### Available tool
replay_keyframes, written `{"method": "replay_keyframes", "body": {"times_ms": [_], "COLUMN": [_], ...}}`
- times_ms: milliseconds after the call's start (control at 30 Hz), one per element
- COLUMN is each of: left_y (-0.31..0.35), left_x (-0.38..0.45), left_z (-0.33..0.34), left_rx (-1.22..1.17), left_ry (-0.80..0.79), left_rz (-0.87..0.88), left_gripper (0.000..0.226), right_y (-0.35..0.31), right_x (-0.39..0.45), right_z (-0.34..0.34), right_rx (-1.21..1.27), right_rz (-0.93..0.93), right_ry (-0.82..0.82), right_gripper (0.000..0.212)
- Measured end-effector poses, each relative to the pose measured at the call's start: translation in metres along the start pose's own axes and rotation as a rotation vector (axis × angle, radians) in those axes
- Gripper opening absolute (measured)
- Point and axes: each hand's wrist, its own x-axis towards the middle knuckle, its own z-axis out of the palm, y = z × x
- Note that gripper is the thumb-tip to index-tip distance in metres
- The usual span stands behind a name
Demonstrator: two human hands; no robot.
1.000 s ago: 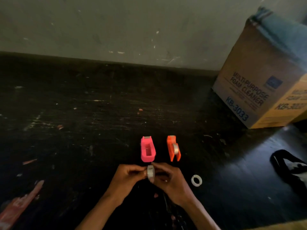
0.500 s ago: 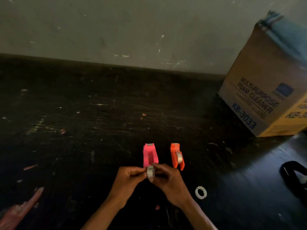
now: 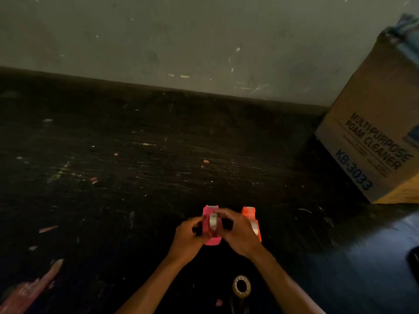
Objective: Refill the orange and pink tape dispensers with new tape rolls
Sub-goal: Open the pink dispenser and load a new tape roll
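The pink tape dispenser [image 3: 212, 240] lies on the dark floor, partly covered by my hands. A small clear tape roll [image 3: 213, 221] stands on edge over its open slot, pinched from both sides by my left hand [image 3: 189, 236] and my right hand [image 3: 237, 234]. Right beside it, the orange tape dispenser [image 3: 250, 215] holds a roll and is partly hidden behind my right hand.
Another tape roll [image 3: 242, 287] lies on the floor between my forearms. A cardboard box [image 3: 371, 141] printed "Multi-purpose foam cleaner" stands at the right against the grey wall [image 3: 181, 41]. Pink scraps [image 3: 27, 291] lie at the lower left.
Both hands have moved forward with the tape roll, from in front of the pink dispenser to over its slot. The view has shifted, so the floor roll now shows between my forearms.
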Motion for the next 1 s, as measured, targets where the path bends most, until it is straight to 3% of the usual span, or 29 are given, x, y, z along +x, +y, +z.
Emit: {"method": "replay_keyframes", "body": {"times_ms": [167,367,633,1000], "left_y": [-0.012,-0.018,-0.021,-0.029], "left_x": [0.001,0.002,0.002,0.007], "left_z": [0.002,0.003,0.0,-0.004], "left_rx": [0.045,0.017,0.074,0.411], "left_ry": [-0.013,0.002,-0.009,-0.078], "left_rz": [0.042,0.031,0.111,0.277], "left_gripper": [0.042,0.045,0.053,0.048], "right_y": [0.004,0.008,0.014,0.014], "right_x": [0.012,0.017,0.018,0.026], "right_z": [0.003,0.0,0.001,-0.005], "right_rx": [-0.248,-0.201,-0.421,-0.432], "right_rz": [-0.007,0.02,-0.069,-0.155], "right_ry": [-0.038,-0.065,-0.064,-0.016], "right_gripper": [0.032,0.034,0.031,0.009]}}
